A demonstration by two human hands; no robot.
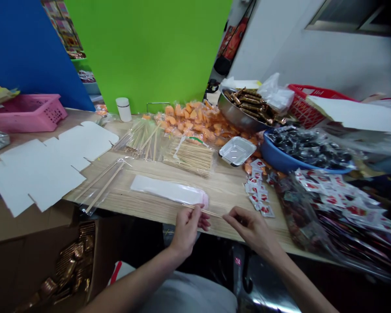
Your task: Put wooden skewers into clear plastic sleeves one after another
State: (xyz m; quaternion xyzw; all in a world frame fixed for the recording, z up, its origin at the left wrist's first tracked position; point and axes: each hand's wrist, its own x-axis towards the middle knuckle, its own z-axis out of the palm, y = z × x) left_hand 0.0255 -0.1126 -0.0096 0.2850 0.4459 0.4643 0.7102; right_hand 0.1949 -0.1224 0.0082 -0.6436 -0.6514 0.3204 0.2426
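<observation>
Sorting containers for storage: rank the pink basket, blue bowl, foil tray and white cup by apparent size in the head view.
1. blue bowl, though nearer the camera and partly covered
2. pink basket, cut by the frame edge, so close to the bowl
3. foil tray
4. white cup

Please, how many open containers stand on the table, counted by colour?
Pink basket: 1
Red basket: 1
Blue bowl: 1
Metal bowl: 1
Clear tray: 1
Total: 5
</observation>
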